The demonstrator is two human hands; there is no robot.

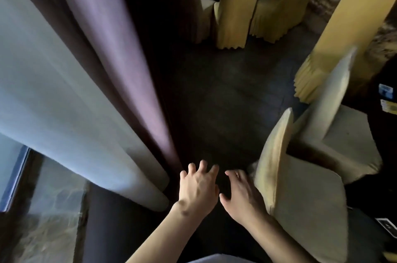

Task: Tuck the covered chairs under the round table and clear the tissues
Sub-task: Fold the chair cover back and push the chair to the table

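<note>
The round table is lying mostly in shadow at the frame's right edge, and no tissues are showing clearly. The left hand [198, 190] and right hand [241, 196] are hovering over dark floor, fingers spread, holding nothing. The nearest covered chair [300, 198] is standing just beside the right hand, its back possibly touching the knuckles.

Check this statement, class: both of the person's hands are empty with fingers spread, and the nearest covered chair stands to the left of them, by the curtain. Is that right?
Not quite. The head view shows the left hand and right hand empty with fingers spread, but the nearest covered chair stands to their right. The curtain hangs on the left, away from that chair.
</note>
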